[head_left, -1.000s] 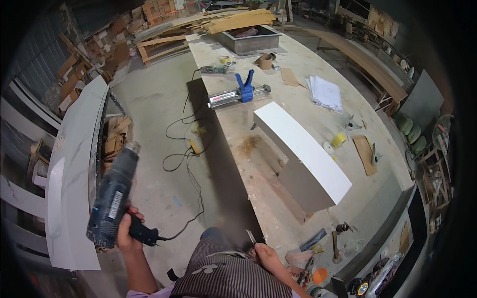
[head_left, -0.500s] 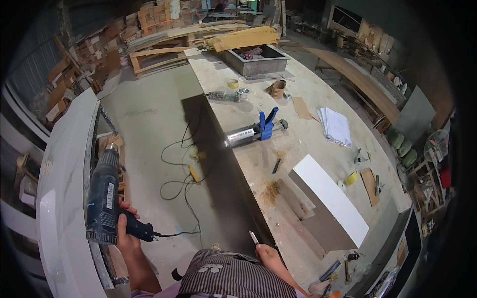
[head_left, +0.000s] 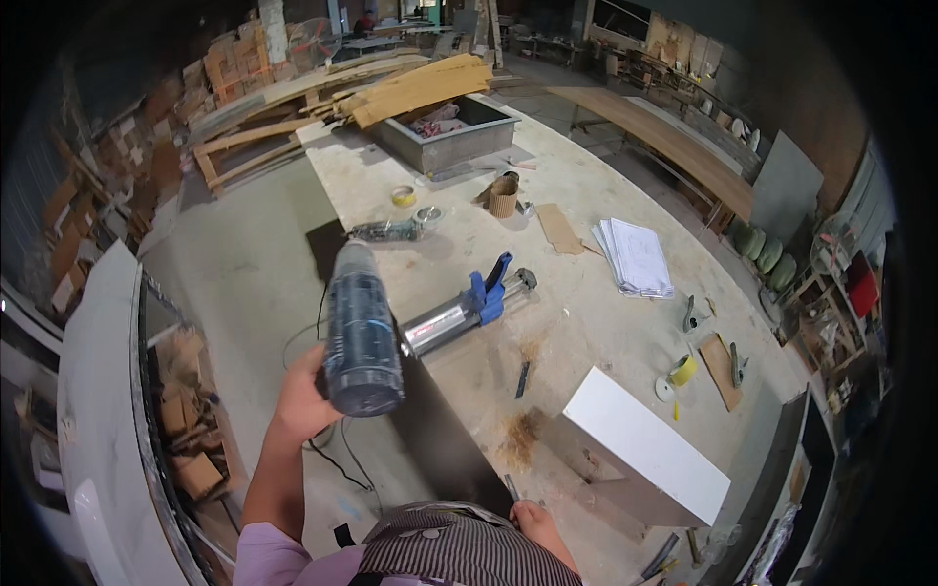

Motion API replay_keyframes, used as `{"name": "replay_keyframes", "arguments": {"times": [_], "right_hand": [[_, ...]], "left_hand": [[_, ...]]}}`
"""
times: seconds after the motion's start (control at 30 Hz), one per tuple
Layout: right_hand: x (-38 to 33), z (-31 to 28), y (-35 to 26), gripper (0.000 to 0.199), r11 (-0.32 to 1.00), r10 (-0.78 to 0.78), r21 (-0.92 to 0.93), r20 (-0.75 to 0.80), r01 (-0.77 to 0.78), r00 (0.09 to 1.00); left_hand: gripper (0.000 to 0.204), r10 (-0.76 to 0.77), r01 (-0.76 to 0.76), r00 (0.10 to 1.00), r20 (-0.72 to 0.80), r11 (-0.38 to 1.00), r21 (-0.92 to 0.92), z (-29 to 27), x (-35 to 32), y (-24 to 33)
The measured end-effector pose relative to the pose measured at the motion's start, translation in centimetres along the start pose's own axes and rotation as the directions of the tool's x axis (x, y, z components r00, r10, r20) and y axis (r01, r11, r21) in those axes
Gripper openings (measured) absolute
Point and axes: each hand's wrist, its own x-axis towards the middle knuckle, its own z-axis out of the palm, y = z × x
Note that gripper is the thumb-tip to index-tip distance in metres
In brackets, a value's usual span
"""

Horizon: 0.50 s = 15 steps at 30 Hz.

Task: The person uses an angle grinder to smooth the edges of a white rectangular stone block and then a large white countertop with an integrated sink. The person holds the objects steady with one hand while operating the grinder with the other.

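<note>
My left hand (head_left: pixel 305 398) is closed round the handle of a dark heat gun (head_left: pixel 362 327). I hold it up at the near-left edge of the workbench (head_left: pixel 459 391), its nozzle pointing away from me, with a cord hanging below. Low in front of the striped apron, my right hand (head_left: pixel 534 523) is closed on a slim utility knife (head_left: pixel 512 486), whose tip sticks out forward. Beyond the heat gun, a silver caulking gun (head_left: pixel 454 317) with blue handles lies on the bench. An angle grinder (head_left: pixel 389 230) rests farther back.
On the bench are a white-faced box panel (head_left: pixel 645 444), a stack of papers (head_left: pixel 633 258), yellow tape (head_left: pixel 683 368), a cardboard tube (head_left: pixel 503 196) and a grey sink-like box (head_left: pixel 459 146). A white slab (head_left: pixel 103 391) stands at the left, with scraps of wood (head_left: pixel 195 474) beside it.
My left hand has carried the heat gun up and right, from beside the white slab to the bench edge. My right hand still holds the knife. The view has shifted.
</note>
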Motion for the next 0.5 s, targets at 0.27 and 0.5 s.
{"name": "replay_keyframes", "arguments": {"times": [0.27,0.5], "right_hand": [[3.6,0.1,-3.6,0.034,1.000,0.003,-0.004,-0.115,-0.004,0.993],[6.0,3.2,-0.6,0.037,0.994,0.111,0.052,-0.413,-0.098,0.904]], "left_hand": [[0.071,0.098,-0.126,0.987,0.130,0.966,0.224,2.6,18.2,0.8],[0.067,0.064,-0.209,0.918,0.392,0.917,0.340,10.9,35.4,-1.3]]}}
